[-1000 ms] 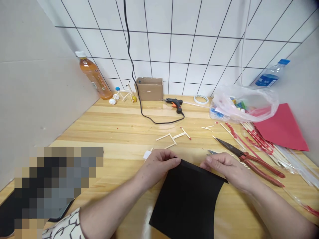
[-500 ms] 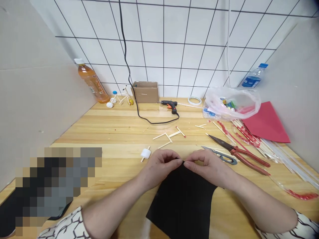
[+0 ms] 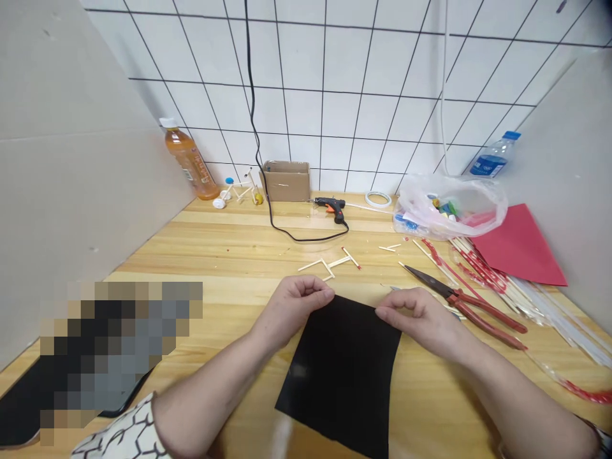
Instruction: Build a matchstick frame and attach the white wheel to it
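A black sheet [image 3: 342,376] hangs between my two hands above the wooden table. My left hand [image 3: 299,309] pinches its top edge near the upper left corner. At the right part of the same edge, my right hand [image 3: 418,319] has thumb and fingers closed on the sheet. The sheet's lower edge slants down to the right. Just beyond my hands lies a small frame of thin wooden sticks [image 3: 337,262]. Red-handled pliers [image 3: 466,303] rest to the right of my right hand, and scissors beside them are mostly covered by that hand.
A glue gun [image 3: 333,205], cardboard box [image 3: 287,182] and tape roll [image 3: 378,199] stand along the tiled wall. An orange drink bottle [image 3: 191,162] is back left. On the right are a plastic bag [image 3: 449,207], red sheet [image 3: 523,248] and stick bundles. A pixelated patch covers the lower left.
My hands have moved apart along the top edge, and the sheet is now spread wider and flatter. The view has shifted slightly. The white piece on a stick is now hidden.
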Available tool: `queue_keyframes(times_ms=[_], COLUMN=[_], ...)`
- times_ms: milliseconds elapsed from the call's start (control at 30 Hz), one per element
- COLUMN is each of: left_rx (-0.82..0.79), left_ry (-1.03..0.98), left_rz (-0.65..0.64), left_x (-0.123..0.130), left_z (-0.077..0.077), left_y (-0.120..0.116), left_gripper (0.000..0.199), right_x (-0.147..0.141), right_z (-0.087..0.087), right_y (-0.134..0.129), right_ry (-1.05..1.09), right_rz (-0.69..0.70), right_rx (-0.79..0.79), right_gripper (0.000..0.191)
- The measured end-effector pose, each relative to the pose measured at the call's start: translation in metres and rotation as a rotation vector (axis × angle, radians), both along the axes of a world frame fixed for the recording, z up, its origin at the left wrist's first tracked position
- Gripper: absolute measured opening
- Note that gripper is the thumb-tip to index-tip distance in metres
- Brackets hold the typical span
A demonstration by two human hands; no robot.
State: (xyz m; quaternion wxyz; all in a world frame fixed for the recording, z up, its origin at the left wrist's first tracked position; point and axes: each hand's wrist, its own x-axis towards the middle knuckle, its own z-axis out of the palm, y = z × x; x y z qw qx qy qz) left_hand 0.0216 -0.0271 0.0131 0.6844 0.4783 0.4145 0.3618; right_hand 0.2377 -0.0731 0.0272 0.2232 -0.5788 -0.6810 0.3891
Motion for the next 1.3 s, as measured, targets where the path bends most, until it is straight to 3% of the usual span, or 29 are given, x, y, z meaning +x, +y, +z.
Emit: queue_keyframes(times_ms=[300, 500, 1067, 1300], left_rx=[0.005, -0.008, -0.031, -0.075], left_ry=[0.016, 0.032, -0.038, -0.094], left_rz=[0.043, -0.011, -0.006, 0.082], left_x=[-0.008, -0.009, -0.008, -0.008], left_z=[-0.003, -0.002, 0.000, 0.002], left_y=[0.009, 0.008, 0.009, 0.009], left_gripper=[0.021, 0.026, 0.031, 0.027], right_x=[0.024, 0.028, 0.025, 0.026], right_z=[0.000, 0.001, 0.003, 0.000], right_y=[0.001, 0.002, 0.005, 0.005], right_ry=[0.109, 0.112, 0.127, 0.113], right_rz=[-0.015, -0.052, -0.177, -0.175], right_rx=[-0.072, -0.045, -0.011, -0.006], right_gripper=[0.037, 0.042, 0.043, 0.044])
